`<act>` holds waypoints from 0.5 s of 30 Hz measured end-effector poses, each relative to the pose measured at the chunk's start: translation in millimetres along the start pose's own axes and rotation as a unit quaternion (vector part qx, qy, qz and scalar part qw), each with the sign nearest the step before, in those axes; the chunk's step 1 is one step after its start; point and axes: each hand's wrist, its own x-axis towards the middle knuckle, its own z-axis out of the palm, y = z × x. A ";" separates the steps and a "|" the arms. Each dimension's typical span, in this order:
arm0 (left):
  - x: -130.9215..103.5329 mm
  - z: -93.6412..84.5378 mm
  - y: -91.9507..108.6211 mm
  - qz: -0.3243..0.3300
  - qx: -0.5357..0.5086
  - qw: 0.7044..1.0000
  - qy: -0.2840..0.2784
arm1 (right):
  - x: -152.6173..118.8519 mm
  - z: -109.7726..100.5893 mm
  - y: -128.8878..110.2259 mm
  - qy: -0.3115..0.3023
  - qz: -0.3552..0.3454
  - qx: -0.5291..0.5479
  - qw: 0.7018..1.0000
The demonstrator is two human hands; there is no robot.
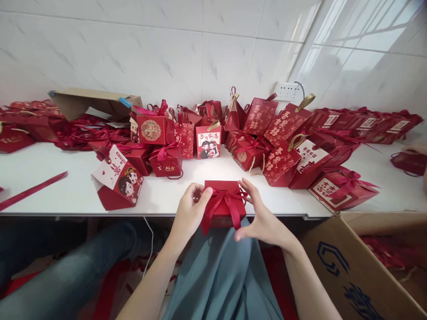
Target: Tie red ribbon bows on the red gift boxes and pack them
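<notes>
A red gift box [217,220] with a dark red ribbon bow [223,196] on its front is at the table's near edge, above my lap. My left hand [191,209] grips the box's left side, thumb on top beside the bow. On the other side my right hand [258,213] is spread, its fingertips close to the box's right edge and the thumb held apart below. Whether those fingertips touch the box I cannot tell. The box's underside is hidden.
Several red gift boxes [165,160] crowd the white table [200,171] along the tiled wall. A cardboard carton [360,266] stands at the lower right. At left are a loose ribbon [33,191] and another person's leg [83,262]. A hand [420,149] shows at the right edge.
</notes>
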 end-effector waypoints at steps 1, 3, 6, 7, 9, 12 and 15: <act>-0.6 0.2 1.1 0.008 0.010 1.000 0.003 | 0.3 1.9 -0.4 -0.007 0.011 -0.018 1.000; -2.9 0.6 3.5 0.043 0.048 0.998 0.012 | 2.1 7.4 0.4 0.005 0.024 -0.019 1.000; -11.2 2.3 7.3 0.148 0.111 0.982 0.047 | 3.5 16.1 3.8 0.043 -0.009 -0.018 0.999; -15.3 3.5 8.3 0.194 0.128 0.971 0.062 | 3.0 18.4 4.5 0.056 -0.029 -0.031 0.997; -24.7 7.2 9.9 0.289 0.159 0.940 0.092 | 0.4 21.9 4.1 0.088 -0.063 -0.055 0.993; -38.3 13.8 11.3 0.402 0.195 0.886 0.122 | -5.4 24.5 -2.4 0.135 -0.099 -0.059 0.984; -47.0 18.3 13.5 0.464 0.206 0.851 0.137 | -11.2 24.5 -13.2 0.159 -0.124 -0.042 0.979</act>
